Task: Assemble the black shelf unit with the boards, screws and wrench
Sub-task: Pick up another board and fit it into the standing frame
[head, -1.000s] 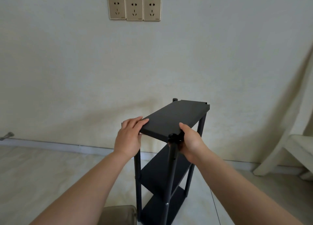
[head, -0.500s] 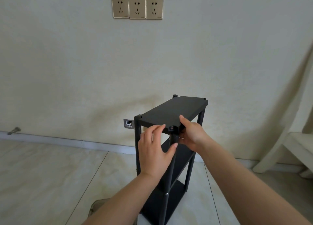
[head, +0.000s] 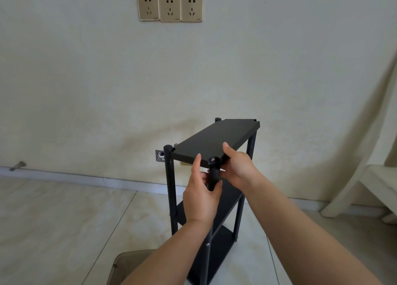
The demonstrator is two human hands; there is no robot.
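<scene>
Your left hand (head: pixel 202 195) has its grip wrapped round the near front post (head: pixel 213 178) just under the top board (head: pixel 217 142), while your right hand (head: pixel 237 167) pinches that board's near corner, thumb on top. Fingers underneath are hidden, probably curled. The black shelf unit (head: pixel 171 190) stands upright on the tiled floor (head: pixel 64 220) near the wall.

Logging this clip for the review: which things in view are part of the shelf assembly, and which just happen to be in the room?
Part of the job:
black shelf unit
top board
near post, gripped by the left hand
right hand, holding the board's near corner

Just there:
wall sockets
white chair
brown object on the floor
</scene>
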